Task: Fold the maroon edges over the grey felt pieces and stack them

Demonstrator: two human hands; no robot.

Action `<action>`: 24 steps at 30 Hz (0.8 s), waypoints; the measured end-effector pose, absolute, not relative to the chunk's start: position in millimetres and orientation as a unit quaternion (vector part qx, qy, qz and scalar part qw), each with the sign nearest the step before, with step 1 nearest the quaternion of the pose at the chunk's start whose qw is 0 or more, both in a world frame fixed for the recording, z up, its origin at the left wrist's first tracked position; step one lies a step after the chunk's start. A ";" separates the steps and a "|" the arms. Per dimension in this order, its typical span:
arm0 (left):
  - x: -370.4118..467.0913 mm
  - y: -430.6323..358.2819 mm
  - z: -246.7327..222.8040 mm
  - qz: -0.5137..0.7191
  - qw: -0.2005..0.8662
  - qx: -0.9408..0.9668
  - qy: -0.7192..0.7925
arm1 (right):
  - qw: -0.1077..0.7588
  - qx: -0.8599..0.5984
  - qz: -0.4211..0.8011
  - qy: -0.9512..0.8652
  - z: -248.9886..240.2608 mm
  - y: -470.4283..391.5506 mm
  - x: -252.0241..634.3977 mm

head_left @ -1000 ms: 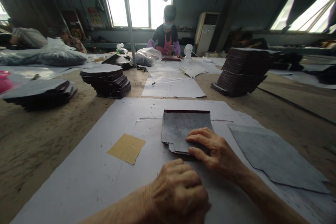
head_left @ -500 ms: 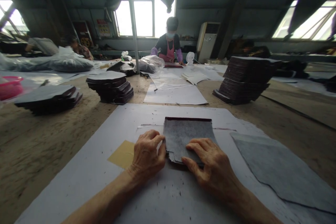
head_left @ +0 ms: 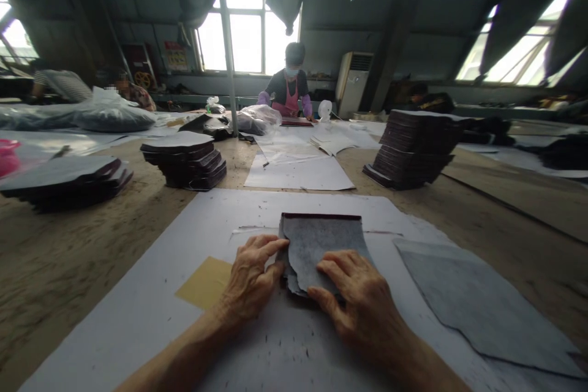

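The top grey sheet [head_left: 328, 239] has shifted at left, between the hands [head_left: 252, 272].

Your worktable [head_left: 87, 239] (brown, its surface marked) bears a large white sheet [head_left: 138, 312] before you — beyond it, a smaller sheet [head_left: 298, 173]; left, a low stack [head_left: 67, 182] and a middle stack [head_left: 186, 162]; right, a tall stack [head_left: 411, 150].

Beyond the worktop [head_left: 248, 162], a person in a pink apron [head_left: 293, 95] sits before a bright window [head_left: 245, 40]. A white fan [head_left: 325, 111] stands nearby, and a tall air conditioner [head_left: 353, 82] stands against the wall.
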State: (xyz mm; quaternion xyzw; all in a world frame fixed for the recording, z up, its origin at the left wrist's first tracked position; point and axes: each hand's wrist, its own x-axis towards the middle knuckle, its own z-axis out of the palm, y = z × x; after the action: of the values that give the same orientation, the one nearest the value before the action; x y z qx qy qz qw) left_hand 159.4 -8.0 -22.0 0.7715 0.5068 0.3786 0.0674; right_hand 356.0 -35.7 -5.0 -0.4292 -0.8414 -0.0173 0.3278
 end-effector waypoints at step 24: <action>148.8 -11.6 -29.0 0.359 -0.082 0.858 0.359 | 0.196 -0.745 -0.134 -0.624 9.3 -95.5 571.4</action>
State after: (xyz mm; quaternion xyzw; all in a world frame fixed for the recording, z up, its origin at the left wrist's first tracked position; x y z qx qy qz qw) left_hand 148.8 -11.6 -29.0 0.8577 0.3590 0.3587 -0.0823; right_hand 571.4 -95.5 9.3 -0.7449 -0.6235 -0.1338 0.1963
